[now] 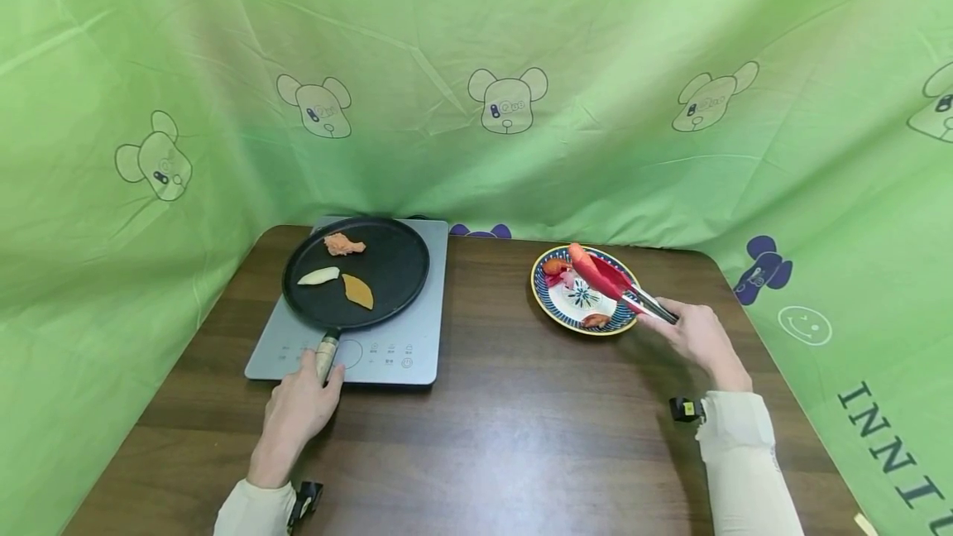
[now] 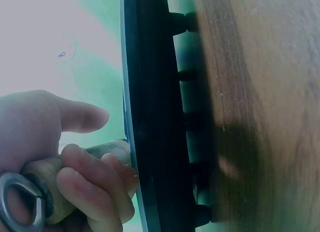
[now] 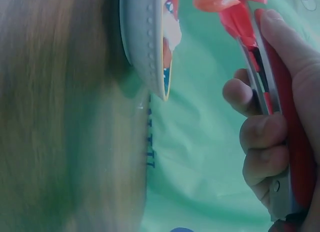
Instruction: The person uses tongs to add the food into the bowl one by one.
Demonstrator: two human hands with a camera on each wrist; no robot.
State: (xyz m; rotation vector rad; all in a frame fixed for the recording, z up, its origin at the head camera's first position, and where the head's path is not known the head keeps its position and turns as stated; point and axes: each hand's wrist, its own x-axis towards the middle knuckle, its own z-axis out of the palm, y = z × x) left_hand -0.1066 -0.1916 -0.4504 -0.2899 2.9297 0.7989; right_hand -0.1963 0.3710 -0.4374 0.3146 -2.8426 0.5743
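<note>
My left hand (image 1: 298, 404) grips the wooden-looking handle (image 1: 325, 356) of a flat black frying pan (image 1: 395, 275), fingers curled round it in the left wrist view. In the pan lie a drumstick-shaped piece (image 1: 343, 244), a white crescent-shaped piece (image 1: 319, 276) and a tan wedge-shaped piece (image 1: 357, 291). My right hand (image 1: 700, 339) holds red-tipped tongs (image 3: 292, 127). Their tips clasp a reddish sausage-like piece (image 1: 584, 265) above the patterned plate (image 1: 546, 304). On the plate rest an orange-brown piece (image 1: 555, 266), a pink piece (image 1: 569, 279) and a small brown piece (image 1: 596, 320).
Under the pan is a grey induction cooktop (image 1: 428, 337) with touch markings along its front. The cooktop and plate stand apart on a dark wooden table (image 1: 491, 404). A green printed curtain (image 1: 417, 147) hangs behind and along both sides.
</note>
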